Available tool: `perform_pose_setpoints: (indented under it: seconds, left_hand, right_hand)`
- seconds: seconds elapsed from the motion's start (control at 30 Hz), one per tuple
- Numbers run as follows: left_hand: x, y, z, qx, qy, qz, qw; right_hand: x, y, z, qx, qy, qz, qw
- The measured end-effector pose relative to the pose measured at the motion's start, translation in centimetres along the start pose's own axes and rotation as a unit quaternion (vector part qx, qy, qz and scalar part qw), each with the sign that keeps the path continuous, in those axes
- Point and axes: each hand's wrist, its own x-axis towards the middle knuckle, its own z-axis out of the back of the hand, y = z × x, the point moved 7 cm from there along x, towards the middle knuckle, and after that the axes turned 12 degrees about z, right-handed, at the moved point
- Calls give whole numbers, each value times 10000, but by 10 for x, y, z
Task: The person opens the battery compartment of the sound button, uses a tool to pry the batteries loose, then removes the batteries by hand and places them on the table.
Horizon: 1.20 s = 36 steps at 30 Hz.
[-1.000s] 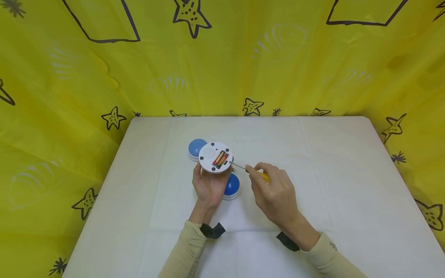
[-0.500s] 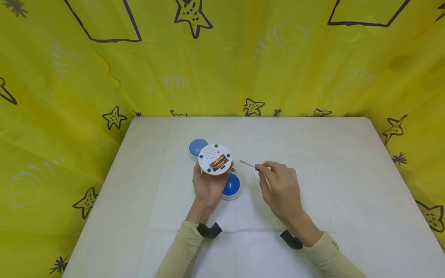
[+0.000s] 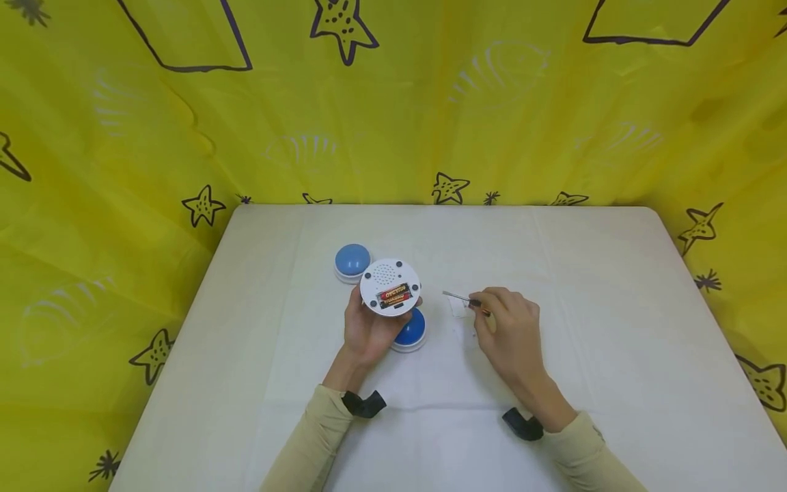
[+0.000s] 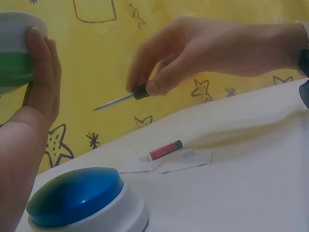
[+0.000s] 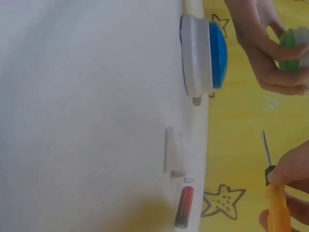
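Note:
My left hand (image 3: 367, 336) grips a round push-button (image 3: 380, 287), held up with its white underside towards the head camera. Two red-and-black batteries (image 3: 394, 296) lie in its open compartment. The left wrist view shows the button's green dome (image 4: 14, 71) turned downward. Off to the right, my right hand (image 3: 512, 329) holds a screwdriver with a yellow handle (image 5: 277, 208). Its metal shaft (image 3: 456, 296) points left towards the push-button, apart from it. Below the screwdriver, a loose red battery (image 4: 165, 150) lies on the table beside thin white pieces (image 4: 186, 162).
A dark blue push-button (image 3: 410, 329) stands on the white table (image 3: 602, 321), partly behind my left hand. Farther back and left is a light blue push-button (image 3: 353, 261). A yellow patterned curtain (image 3: 406, 123) surrounds the table's back and sides.
My right hand has drawn the screwdriver away from the push-button, to the right. My left hand has turned the push-button a little and shifted it slightly right and nearer.

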Motion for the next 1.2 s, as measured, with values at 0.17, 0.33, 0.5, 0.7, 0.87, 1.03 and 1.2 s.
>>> perform_pose_setpoints:
  seconds: [0.17, 0.33, 0.5, 0.7, 0.87, 1.03, 1.2]
  left_hand:
    - [1, 0, 1, 10, -3, 153, 9999]
    - [0, 1, 2, 176, -123, 331, 9992]
    - [-1, 1, 2, 246, -77, 497, 9984]
    - [-2, 1, 5, 113, 111, 640, 9978]
    - [-2, 2, 5, 58, 322, 718, 9969]
    - [-2, 3, 3, 19, 532, 769, 9956]
    - [-1, 3, 2, 6, 519, 826, 9952]
  right_hand:
    - [-7, -10, 0, 17, 99, -345, 9994]
    - [-12, -21, 3, -82, 132, -643, 9978]
    - [-15, -31, 3, -123, 242, -939, 9952]
    - [-19, -44, 5, -154, 290, -1329, 9906]
    - [-24, -57, 3, -151, 490, -1793, 9825]
    - [-28, -65, 1, -100, 635, -2129, 9750]
    - [-29, -70, -2, -30, 776, -2290, 9703]
